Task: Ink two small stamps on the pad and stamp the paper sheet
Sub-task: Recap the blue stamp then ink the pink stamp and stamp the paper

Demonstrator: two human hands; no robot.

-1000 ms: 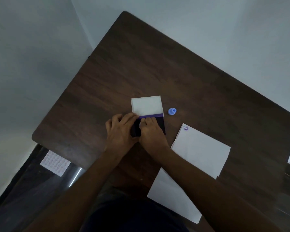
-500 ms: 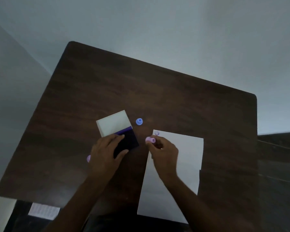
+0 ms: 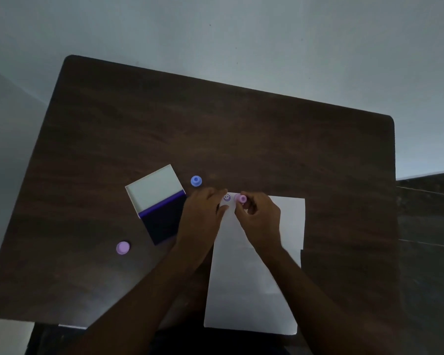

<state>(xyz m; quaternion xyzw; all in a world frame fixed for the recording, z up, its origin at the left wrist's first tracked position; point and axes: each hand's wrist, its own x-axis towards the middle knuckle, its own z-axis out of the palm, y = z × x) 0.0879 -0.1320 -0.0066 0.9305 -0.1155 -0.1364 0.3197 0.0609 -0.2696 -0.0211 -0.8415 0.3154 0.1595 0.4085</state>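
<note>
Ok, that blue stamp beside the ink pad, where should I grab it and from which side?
Pinch the blue stamp by its narrow raised top knob, coming straight down from above. It stands upright on its wider base, free of the ink pad, with open table all around.

On the dark wooden bench (image 3: 241, 139), the white paper sheet (image 3: 254, 278) lies before me to the right, the open purple ink pad (image 3: 162, 213) left of it, a small blue stamp (image 3: 196, 181) behind between them, and what seems a lilac round cap (image 3: 123, 247) farther left.
</note>
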